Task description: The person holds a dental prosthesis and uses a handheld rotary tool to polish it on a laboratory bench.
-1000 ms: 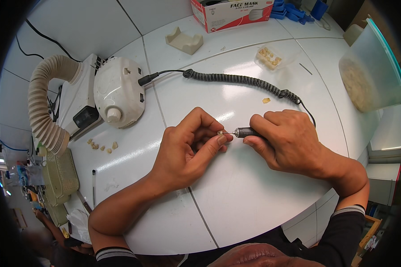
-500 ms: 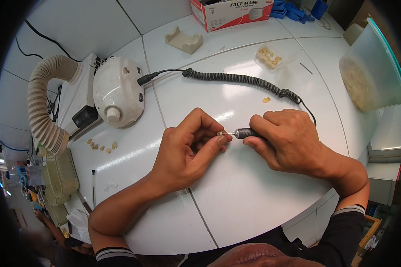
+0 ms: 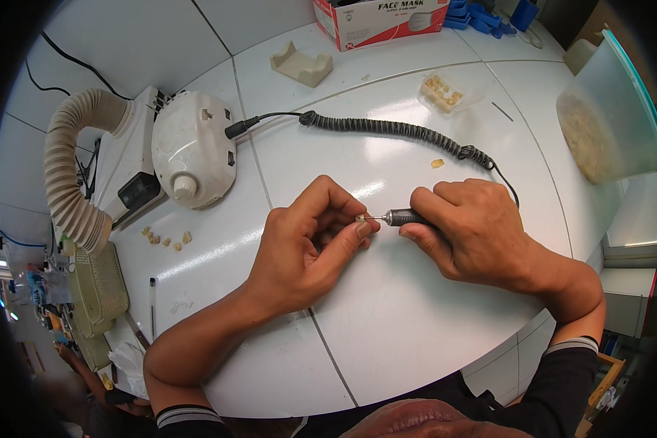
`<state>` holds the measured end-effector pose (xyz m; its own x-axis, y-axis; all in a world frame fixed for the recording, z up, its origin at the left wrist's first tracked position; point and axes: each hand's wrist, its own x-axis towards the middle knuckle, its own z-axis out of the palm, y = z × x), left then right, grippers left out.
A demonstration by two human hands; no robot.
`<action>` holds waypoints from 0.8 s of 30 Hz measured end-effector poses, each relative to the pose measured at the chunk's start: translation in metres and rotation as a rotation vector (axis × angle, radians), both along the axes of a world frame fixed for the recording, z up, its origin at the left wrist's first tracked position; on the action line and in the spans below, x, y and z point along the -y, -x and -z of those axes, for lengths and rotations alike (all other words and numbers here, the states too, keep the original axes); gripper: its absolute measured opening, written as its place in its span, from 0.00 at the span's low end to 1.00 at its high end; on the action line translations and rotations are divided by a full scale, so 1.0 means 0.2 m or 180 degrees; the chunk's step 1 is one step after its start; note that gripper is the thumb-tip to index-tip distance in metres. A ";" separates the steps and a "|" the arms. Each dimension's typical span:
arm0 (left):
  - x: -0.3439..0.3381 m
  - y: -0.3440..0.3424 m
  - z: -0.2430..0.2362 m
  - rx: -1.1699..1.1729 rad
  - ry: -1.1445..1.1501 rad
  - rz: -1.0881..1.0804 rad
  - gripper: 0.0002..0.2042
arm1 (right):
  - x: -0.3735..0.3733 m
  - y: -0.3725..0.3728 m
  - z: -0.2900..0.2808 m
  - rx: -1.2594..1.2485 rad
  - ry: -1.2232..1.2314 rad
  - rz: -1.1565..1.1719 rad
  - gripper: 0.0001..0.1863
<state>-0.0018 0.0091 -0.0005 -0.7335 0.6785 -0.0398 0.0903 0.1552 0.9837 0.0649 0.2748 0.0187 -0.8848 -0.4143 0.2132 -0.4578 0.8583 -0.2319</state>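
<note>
Near the middle of the white table, my left hand point(image 3: 310, 244) pinches a tiny pale piece point(image 3: 360, 218) between thumb and fingertips; it is too small to tell its kind. My right hand point(image 3: 471, 230) grips a black rotary handpiece point(image 3: 405, 217), held level and pointing left. The handpiece's thin metal bit reaches the small piece, and the two seem to touch. From behind my right hand a coiled black cord point(image 3: 387, 128) runs back to a white control unit point(image 3: 193, 150) with a round knob. One flat yellowish chip point(image 3: 437, 163) lies on the table beyond my right hand.
A ribbed hose point(image 3: 69, 160) curves beside the control unit. Several small pale pieces point(image 3: 177, 246) and a pen point(image 3: 152, 306) lie at left. Farther back are a small clear box of pieces point(image 3: 439, 95), a beige holder point(image 3: 301, 64) and a mask box point(image 3: 387, 25). A clear tub point(image 3: 606, 117) stands right.
Both hands stay almost where they were, the bit still at the small piece. Only a very slight shift of the fingers shows.
</note>
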 end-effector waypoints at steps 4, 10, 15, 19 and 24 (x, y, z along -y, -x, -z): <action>0.00 0.00 0.00 -0.0012 -0.0003 0.0040 0.05 | 0.00 0.00 0.00 -0.0032 -0.0002 -0.0021 0.18; 0.00 0.00 0.01 0.0023 -0.0036 -0.0002 0.06 | -0.01 0.00 0.00 0.0023 0.0022 0.0000 0.18; 0.00 0.00 0.02 0.0052 -0.0143 -0.0163 0.06 | -0.01 0.01 0.01 0.0011 0.0163 0.0037 0.17; 0.01 0.00 0.02 -0.0014 0.0034 -0.0242 0.08 | -0.01 0.01 0.02 0.0027 0.0297 0.0068 0.17; 0.01 0.00 0.02 0.0014 0.0121 -0.0320 0.09 | -0.01 0.01 0.01 0.0018 0.0243 0.0058 0.17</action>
<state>-0.0015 0.0064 -0.0035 -0.7976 0.5994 -0.0673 0.0681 0.2004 0.9773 0.0636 0.2769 0.0162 -0.8933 -0.3809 0.2387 -0.4408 0.8461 -0.2996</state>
